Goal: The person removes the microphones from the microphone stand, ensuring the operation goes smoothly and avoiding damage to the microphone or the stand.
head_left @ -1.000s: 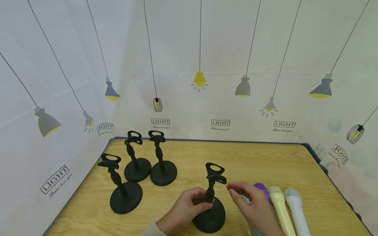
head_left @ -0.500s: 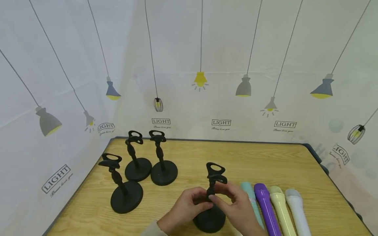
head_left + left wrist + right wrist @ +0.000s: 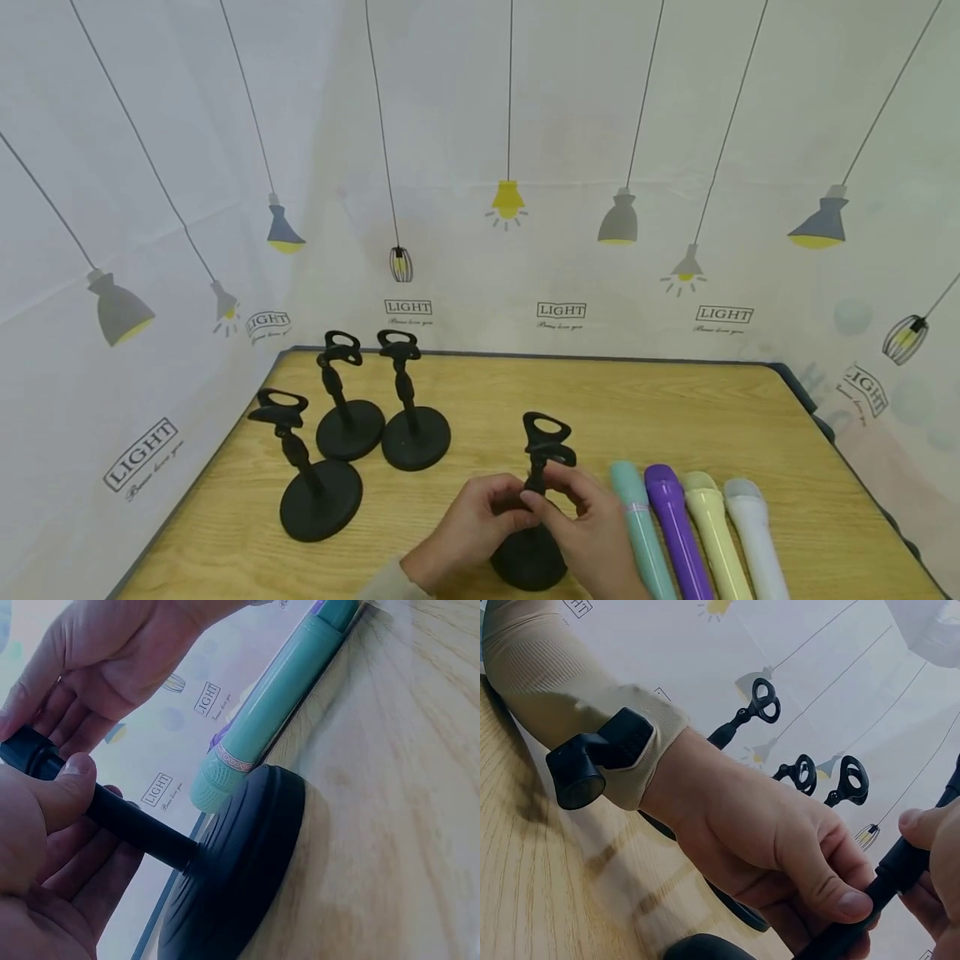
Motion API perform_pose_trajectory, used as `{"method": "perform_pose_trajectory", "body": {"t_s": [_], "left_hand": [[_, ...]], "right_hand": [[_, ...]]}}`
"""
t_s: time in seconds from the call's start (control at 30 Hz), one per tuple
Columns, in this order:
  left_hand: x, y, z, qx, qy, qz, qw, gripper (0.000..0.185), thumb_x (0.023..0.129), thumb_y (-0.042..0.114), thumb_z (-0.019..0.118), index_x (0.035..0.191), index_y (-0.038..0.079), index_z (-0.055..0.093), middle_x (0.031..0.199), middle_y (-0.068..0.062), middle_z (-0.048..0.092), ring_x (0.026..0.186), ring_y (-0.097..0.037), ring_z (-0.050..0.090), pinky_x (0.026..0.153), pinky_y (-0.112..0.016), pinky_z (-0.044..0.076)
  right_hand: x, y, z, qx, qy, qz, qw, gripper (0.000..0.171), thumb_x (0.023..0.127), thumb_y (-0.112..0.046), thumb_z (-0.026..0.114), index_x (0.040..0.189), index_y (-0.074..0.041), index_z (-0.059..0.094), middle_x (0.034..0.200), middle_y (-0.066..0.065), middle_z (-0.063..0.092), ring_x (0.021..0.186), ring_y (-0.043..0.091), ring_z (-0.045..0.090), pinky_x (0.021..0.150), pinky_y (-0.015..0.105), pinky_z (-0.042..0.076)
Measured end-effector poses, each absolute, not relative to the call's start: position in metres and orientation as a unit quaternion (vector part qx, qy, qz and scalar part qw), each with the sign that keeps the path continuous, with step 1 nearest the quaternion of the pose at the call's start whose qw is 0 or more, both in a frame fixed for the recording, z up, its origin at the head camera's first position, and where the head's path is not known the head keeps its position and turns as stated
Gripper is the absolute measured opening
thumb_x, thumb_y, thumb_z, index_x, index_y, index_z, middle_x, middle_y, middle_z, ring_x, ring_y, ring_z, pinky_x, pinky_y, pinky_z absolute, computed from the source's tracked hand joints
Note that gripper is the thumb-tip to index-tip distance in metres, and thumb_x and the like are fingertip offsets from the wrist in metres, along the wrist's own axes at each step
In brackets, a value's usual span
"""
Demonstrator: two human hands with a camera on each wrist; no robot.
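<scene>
A black desktop microphone stand [image 3: 546, 427] with a round base [image 3: 247, 855] stands upright on the table in front of me. My left hand [image 3: 480, 521] grips its post low down, thumb and fingers around it. Higher on the same post, my right hand [image 3: 588, 521] pinches the thicker collar [image 3: 900, 866] between thumb and fingers. The clip at the top is bare. Just right of my right hand lies a mint-green microphone [image 3: 642, 529], which the left wrist view shows beyond the stand's base.
Purple [image 3: 677, 529], pale yellow [image 3: 716, 533] and white [image 3: 756, 537] microphones lie side by side at the right. Three more black stands [image 3: 321, 500] stand at the left. Behind the table [image 3: 600, 392] hangs a backdrop printed with lamps.
My right hand has come in from the right, off the microphones, and taken hold of the stand's upper post. My left hand keeps its grip; the mint-green microphone is now uncovered.
</scene>
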State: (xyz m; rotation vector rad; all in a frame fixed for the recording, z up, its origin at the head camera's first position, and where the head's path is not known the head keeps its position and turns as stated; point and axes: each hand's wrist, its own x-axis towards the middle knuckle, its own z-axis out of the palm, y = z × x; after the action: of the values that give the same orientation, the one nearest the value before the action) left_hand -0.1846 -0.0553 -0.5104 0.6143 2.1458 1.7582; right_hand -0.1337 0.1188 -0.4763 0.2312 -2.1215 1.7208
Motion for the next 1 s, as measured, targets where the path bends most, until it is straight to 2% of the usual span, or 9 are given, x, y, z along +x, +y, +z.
{"method": "perform_pose_trajectory", "body": {"t_s": [0.17,0.33,0.4,0.53,0.67,0.8,1.0], "left_hand": [[-0.185,-0.055,-0.508,0.207,0.753,0.607,0.147,0.015,0.099,0.011,0.079,0.113,0.015,0.081,0.112,-0.002,0.081,0.102,-0.006,0.075,0.090,-0.019,0.059],[-0.185,-0.054,-0.507,0.212,0.752,0.607,0.144,0.015,0.098,0.009,0.079,0.113,0.011,0.081,0.111,-0.006,0.082,0.102,-0.003,0.074,0.090,-0.018,0.059],[-0.185,-0.054,-0.507,0.213,0.751,0.608,0.144,0.016,0.098,0.008,0.079,0.113,0.010,0.081,0.112,-0.007,0.082,0.103,-0.003,0.074,0.091,-0.018,0.059],[-0.184,-0.054,-0.505,0.211,0.755,0.605,0.140,0.015,0.098,0.009,0.079,0.112,0.011,0.081,0.111,-0.006,0.082,0.102,-0.003,0.073,0.090,-0.017,0.058],[-0.186,-0.055,-0.507,0.213,0.756,0.602,0.143,0.014,0.100,0.013,0.077,0.114,0.010,0.081,0.111,-0.005,0.082,0.104,-0.004,0.073,0.092,-0.020,0.060],[-0.186,-0.055,-0.510,0.218,0.756,0.601,0.143,0.016,0.102,0.015,0.077,0.116,0.009,0.081,0.113,-0.006,0.082,0.106,-0.005,0.075,0.092,-0.021,0.061],[-0.186,-0.053,-0.509,0.209,0.759,0.600,0.142,0.012,0.100,0.013,0.079,0.112,0.013,0.081,0.110,-0.003,0.082,0.100,-0.005,0.075,0.089,-0.020,0.060]], "right_hand": [[-0.136,0.122,-0.476,0.120,-0.756,0.612,0.199,0.025,0.090,0.003,0.084,0.112,-0.007,0.081,0.109,0.010,0.080,0.100,0.010,0.076,0.093,0.017,0.059],[-0.143,0.132,-0.481,0.207,-0.733,0.625,0.171,0.023,0.095,0.007,0.076,0.118,0.005,0.076,0.114,0.025,0.078,0.107,0.005,0.076,0.095,0.018,0.060],[-0.145,0.137,-0.483,0.237,-0.725,0.630,0.147,0.025,0.098,0.007,0.072,0.123,0.009,0.073,0.118,0.027,0.077,0.111,0.004,0.075,0.097,0.019,0.059],[-0.148,0.141,-0.484,0.246,-0.731,0.628,0.102,0.030,0.104,0.000,0.068,0.133,0.005,0.070,0.129,0.021,0.077,0.120,0.007,0.073,0.101,0.021,0.058],[-0.146,0.132,-0.478,0.159,-0.754,0.632,0.083,0.035,0.098,-0.009,0.080,0.132,-0.006,0.073,0.128,0.009,0.078,0.121,0.013,0.073,0.104,0.021,0.056],[-0.144,0.122,-0.475,0.103,-0.767,0.626,0.101,0.037,0.091,-0.009,0.087,0.126,-0.012,0.077,0.119,0.001,0.080,0.115,0.015,0.075,0.101,0.022,0.057],[-0.143,0.132,-0.479,0.146,-0.790,0.575,0.157,0.033,0.090,-0.006,0.086,0.122,-0.013,0.079,0.115,0.003,0.082,0.106,0.007,0.075,0.096,0.026,0.061]]}}
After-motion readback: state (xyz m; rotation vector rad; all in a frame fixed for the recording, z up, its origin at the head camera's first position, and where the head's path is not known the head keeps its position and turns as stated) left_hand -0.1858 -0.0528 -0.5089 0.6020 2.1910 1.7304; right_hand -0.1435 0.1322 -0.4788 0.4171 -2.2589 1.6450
